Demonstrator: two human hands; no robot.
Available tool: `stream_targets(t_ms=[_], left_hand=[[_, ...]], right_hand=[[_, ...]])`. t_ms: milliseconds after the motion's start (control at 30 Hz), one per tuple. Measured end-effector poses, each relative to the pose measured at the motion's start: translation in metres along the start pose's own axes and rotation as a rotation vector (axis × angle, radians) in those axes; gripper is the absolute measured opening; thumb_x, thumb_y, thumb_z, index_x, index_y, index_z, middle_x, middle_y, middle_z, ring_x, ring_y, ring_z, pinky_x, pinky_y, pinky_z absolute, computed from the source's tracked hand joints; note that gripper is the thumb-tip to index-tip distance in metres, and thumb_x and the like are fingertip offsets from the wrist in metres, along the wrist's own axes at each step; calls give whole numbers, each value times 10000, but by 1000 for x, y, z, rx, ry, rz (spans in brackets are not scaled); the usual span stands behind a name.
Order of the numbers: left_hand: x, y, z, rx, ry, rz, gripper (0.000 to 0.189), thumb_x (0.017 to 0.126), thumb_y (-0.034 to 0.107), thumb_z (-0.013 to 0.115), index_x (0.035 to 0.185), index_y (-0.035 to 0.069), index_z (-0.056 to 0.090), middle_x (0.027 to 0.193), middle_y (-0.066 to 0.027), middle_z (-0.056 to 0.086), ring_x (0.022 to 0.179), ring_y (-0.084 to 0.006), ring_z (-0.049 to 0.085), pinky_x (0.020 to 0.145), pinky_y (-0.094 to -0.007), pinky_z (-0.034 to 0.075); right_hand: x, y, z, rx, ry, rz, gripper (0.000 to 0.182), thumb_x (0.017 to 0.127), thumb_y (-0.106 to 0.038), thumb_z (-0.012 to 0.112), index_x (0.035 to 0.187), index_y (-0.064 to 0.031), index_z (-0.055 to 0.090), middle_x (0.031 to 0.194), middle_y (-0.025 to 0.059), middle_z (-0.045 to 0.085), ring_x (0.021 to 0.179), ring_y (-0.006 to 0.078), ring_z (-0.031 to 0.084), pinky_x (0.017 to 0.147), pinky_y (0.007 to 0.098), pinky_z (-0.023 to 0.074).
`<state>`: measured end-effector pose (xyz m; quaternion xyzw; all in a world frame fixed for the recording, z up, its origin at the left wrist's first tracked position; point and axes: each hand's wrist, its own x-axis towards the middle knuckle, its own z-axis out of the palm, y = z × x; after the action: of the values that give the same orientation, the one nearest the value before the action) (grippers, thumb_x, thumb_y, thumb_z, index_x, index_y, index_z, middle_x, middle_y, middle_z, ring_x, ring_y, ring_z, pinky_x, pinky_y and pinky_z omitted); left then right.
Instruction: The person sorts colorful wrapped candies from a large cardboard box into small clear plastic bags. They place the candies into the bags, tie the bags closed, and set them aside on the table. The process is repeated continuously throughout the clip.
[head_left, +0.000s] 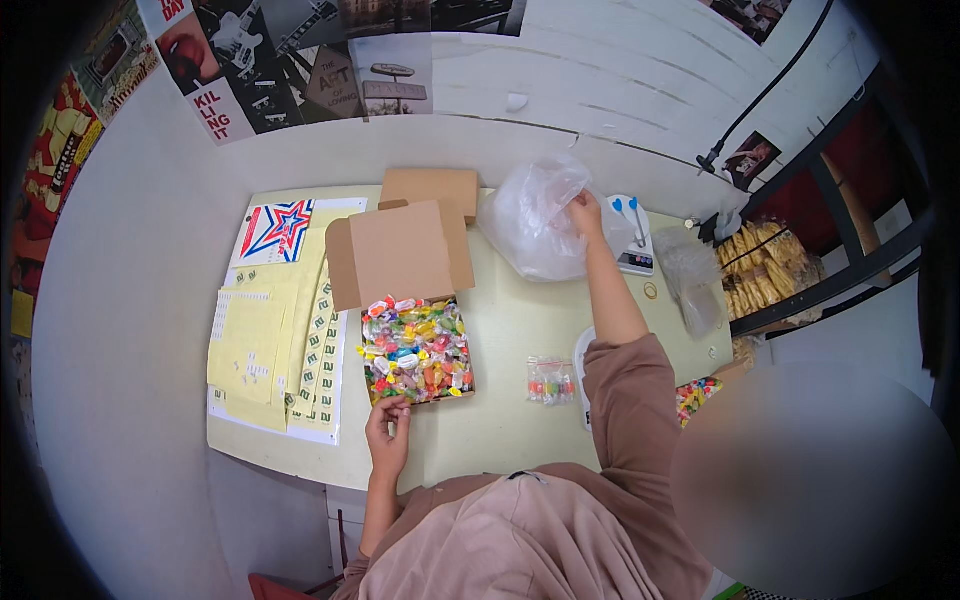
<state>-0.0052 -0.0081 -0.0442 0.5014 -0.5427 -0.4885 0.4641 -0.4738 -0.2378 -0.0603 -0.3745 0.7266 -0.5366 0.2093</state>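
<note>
An open cardboard box stands before me, its lid folded back, filled with wrapped candies of many colours. My left hand rests at the near left corner of the box, fingers curled; whether it grips anything is unclear. Reaching forward, my right hand is at the mouth of a large clear plastic bag, its fingertips partly hidden by the plastic. Small clear packets of candies lie on the table to the right of the box.
Sticker sheets cover the table's left side. Another cardboard box stands behind. At right are a white scale with blue-ended tweezers, a second scale partly under my arm, rubber bands, clear plastic bags and a black shelf frame.
</note>
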Motion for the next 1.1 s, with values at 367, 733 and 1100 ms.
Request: stream_targets(t_ms=[367,733,1100], left_hand=[[-1,-2,-4,40,-7,-41,182,824,26,558,1002,-3,536,850,-40,565,770,-94,508,731,-232,420],[0,0,-1,27,9,8,160,813,5,559,973,4,561,821,-29,577,705,-75,496,654,-211,417],[-3,-4,-4,66,35,21,156,809,6,563,965,2,562,821,-32,580,705,-76,500,659,-211,418]], right_hand=[[-12,-18,-26,-748,-225,6,862,513,-262,782,1236,48,430,1086,191,584,978,335,578,853,331,457],[-5,-35,-28,-680,-181,97,826,543,-281,780,1216,57,440,1067,188,591,950,335,589,827,333,470],[-15,-73,-43,-564,-463,-54,744,588,-262,763,1190,56,464,1078,196,582,925,332,600,818,340,478]])
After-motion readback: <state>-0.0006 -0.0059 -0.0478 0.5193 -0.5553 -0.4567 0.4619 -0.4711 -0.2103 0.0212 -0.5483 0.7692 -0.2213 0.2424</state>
